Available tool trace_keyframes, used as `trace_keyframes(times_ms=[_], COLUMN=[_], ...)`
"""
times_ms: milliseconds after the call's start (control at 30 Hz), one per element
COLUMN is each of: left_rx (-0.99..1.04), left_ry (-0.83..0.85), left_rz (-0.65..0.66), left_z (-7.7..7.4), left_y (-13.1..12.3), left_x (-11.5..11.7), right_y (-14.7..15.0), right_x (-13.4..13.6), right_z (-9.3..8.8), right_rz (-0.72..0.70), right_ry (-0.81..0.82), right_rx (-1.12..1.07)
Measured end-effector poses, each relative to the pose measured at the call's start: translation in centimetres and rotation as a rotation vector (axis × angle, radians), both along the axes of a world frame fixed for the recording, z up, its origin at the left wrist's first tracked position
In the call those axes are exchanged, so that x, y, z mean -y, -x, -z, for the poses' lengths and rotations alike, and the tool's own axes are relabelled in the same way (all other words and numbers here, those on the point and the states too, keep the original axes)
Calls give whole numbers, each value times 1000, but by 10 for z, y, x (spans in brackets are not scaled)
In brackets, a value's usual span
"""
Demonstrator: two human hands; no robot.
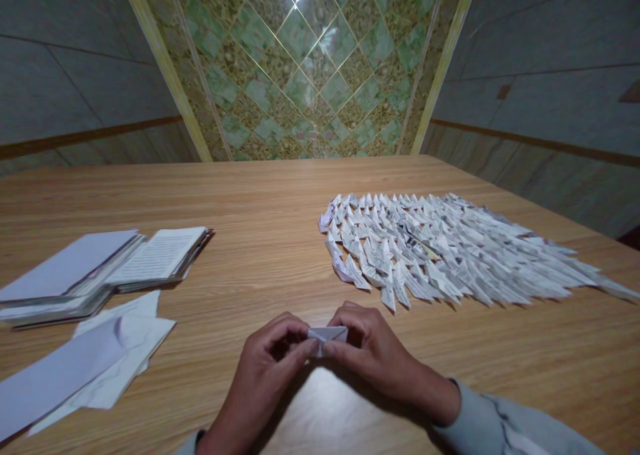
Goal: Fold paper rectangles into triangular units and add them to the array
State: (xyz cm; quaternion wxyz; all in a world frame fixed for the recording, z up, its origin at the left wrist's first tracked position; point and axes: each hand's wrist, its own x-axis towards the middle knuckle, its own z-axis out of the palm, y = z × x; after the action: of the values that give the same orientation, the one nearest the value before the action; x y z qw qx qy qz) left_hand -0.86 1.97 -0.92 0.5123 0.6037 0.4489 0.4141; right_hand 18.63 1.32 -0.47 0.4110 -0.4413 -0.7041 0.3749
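Note:
A small folded piece of white paper is held up between both hands, low in the middle of the head view. My left hand pinches its left end, thumb on the near face and fingers curled behind. On the other end, my right hand grips it the same way, its thumb close to the left thumb. The paper shows a flat upper edge and slanting creases. Behind it, to the right, folded paper boats stand in close rows on the wooden table.
A stack of printed sheets and booklets lies at the left. Nearer, loose paper sheets overlap at the table's left side. Beyond the table's far edge rises a green and brown tiled wall, with grey walls on both sides.

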Motion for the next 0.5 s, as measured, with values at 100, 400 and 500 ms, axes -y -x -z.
trace_keyframes(times_ms=[100, 400, 500], left_rx=[-9, -197, -354], left_ry=[-26, -318, -580], left_rz=[5, 23, 53], left_z=[-2, 3, 2], left_y=[1, 4, 8], left_x=[-1, -5, -4], right_y=[0, -4, -5], right_x=[-1, -3, -2], right_z=[2, 5, 3], right_rz=[6, 88, 79], right_ry=[93, -378, -650], right_rx=[-36, 286, 545])
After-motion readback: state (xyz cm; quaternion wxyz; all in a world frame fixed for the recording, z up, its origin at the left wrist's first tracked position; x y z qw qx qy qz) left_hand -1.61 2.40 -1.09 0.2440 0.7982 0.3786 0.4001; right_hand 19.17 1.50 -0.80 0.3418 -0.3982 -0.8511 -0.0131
